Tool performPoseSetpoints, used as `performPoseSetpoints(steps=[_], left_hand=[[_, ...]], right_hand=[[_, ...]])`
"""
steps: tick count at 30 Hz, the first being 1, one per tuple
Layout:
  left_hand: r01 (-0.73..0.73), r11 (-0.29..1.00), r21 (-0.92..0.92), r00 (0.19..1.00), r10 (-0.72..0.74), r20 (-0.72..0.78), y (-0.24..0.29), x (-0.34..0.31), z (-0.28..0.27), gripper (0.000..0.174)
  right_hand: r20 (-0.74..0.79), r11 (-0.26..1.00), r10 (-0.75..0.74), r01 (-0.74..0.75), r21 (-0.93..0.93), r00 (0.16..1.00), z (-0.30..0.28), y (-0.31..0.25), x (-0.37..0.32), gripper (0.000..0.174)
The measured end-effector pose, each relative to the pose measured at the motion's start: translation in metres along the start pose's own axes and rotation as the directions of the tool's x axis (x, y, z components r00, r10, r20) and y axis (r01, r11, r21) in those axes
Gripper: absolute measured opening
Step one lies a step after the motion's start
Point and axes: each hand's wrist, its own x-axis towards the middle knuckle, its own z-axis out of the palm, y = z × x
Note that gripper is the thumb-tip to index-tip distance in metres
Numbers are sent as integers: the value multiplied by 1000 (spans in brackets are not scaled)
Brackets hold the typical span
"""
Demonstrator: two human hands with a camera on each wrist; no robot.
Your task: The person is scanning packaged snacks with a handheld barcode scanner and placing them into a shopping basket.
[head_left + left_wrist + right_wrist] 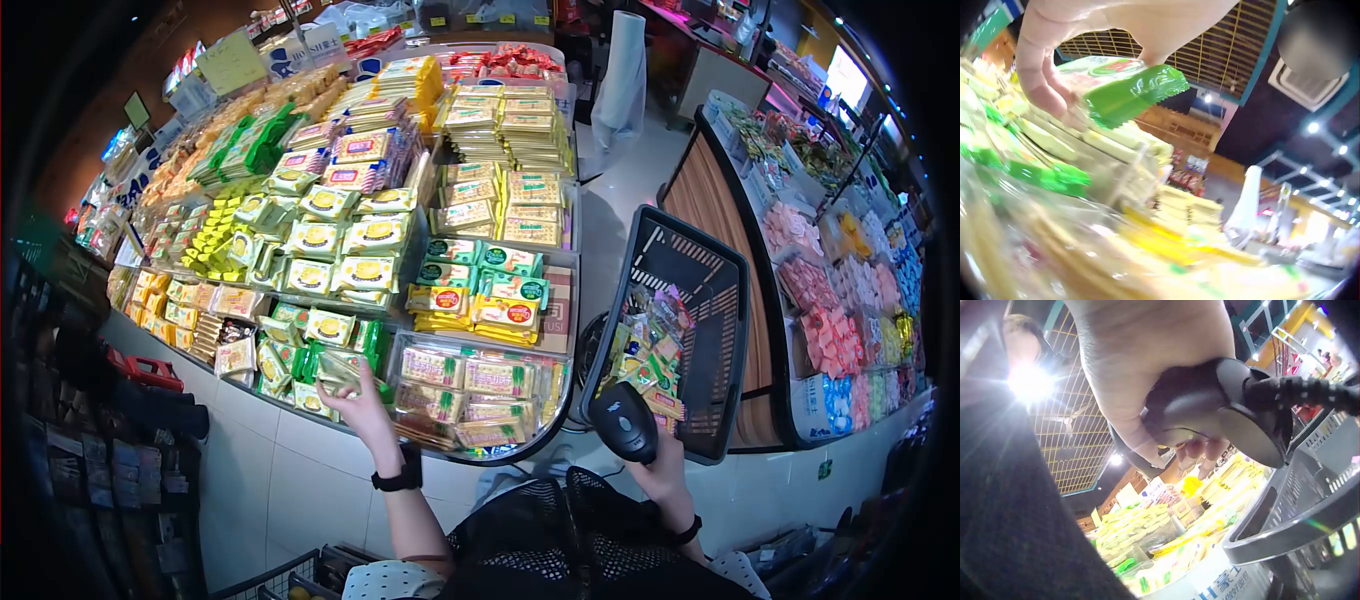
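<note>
My left hand point(362, 412) pinches a green-ended snack packet point(1132, 94) between thumb and fingers, over the green and white packets point(290, 350) at the front of the display. In the left wrist view the left hand point(1110, 25) is above the packet, its fingers curled to the packet's edge. My right hand point(662, 475) grips a dark handle with a rounded black end point(624, 422), just in front of the grey basket point(715, 350). The right wrist view shows the right hand point(1154, 362) with fingers wrapped round this black handle point(1191, 403).
Biscuit packs in a clear tray point(480, 390) lie right of my left hand. Mixed packets point(650, 350) fill part of the basket. A second counter of wrapped sweets point(840, 340) stands at the right. Tiled floor point(320, 470) shows below the display.
</note>
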Motion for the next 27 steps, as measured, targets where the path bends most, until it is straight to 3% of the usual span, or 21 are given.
performPoseSetpoints(steps=[1, 3, 5, 7, 8, 11, 13, 14, 15, 16, 17, 20, 21, 22, 23, 25, 26, 27], left_hand=[[-5, 1000, 1, 1000, 5, -5, -7, 13, -3, 82], [-289, 869, 403, 941, 336, -49, -23, 40, -7, 81], [-230, 834, 501, 959, 281, -26, -10, 55, -8, 81], [-130, 595, 793, 991, 52, 124, -25, 79, -6, 83], [-172, 489, 855, 984, 129, 124, -27, 82, 1, 84], [-159, 387, 908, 967, 247, 64, -46, 89, 16, 86], [-187, 436, 880, 968, 233, 90, -43, 81, 13, 85], [-197, 515, 834, 976, 187, 116, -41, 78, 8, 81], [-177, 562, 808, 984, 124, 130, -27, 71, 5, 78], [-134, 517, 846, 988, 136, 74, -15, 59, 6, 72], [-128, 490, 862, 982, 185, 40, -5, 48, 11, 70], [-364, 602, 711, 908, 401, 125, 9, 23, 33, 64], [-459, 657, 598, 873, 457, 168, 19, 8, 45, 62], [-586, 582, 564, 788, 572, 229, 17, -1, 58, 59], [-637, 683, 358, 771, 555, 313, 39, -29, 77, 56], [-595, 802, 59, 671, 455, 585, 70, -85, 107, 52], [-547, 836, 38, 590, 352, 726, 79, -112, 123, 48], [-495, 869, 31, 481, 244, 842, 85, -139, 140, 44]], right_hand=[[1, 1000, -3, 3, 6, 1000, -3, 0, -3, 39], [-38, 998, 27, -25, 61, 999, -7, -1, -7, 39], [-44, 994, 83, -79, 80, 996, -5, 0, -7, 38], [-35, 997, 61, -59, 50, 998, -5, 4, -8, 37], [-43, 997, 67, -64, 50, 997, -3, 4, -11, 37], [15, 993, 95, -96, 64, 995, -2, 4, -13, 37], [0, 985, 138, -138, 105, 990, -4, 1, -8, 39], [39, 984, 143, -146, 101, 989, -10, 2, -6, 42], [-16, 987, 108, -106, 119, 994, -11, 8, -6, 44], [-43, 983, 131, -125, 134, 990, -16, 17, -6, 43], [-72, 978, 154, -142, 150, 985, -22, 25, -6, 42], [-240, 949, 297, -258, 180, 924, -45, 55, -10, 35], [-285, 936, 340, -294, 192, 896, -53, 66, -12, 33], [-352, 929, 359, -294, 227, 864, -59, 79, -13, 30], [-335, 858, 501, -406, 315, 798, -66, 94, -18, 26], [-354, 830, 540, -413, 374, 764, -81, 115, -24, 23], [-363, 825, 549, -418, 381, 753, -85, 124, -25, 23], [-289, 706, 644, -403, 583, 709, -89, 132, -26, 22]])
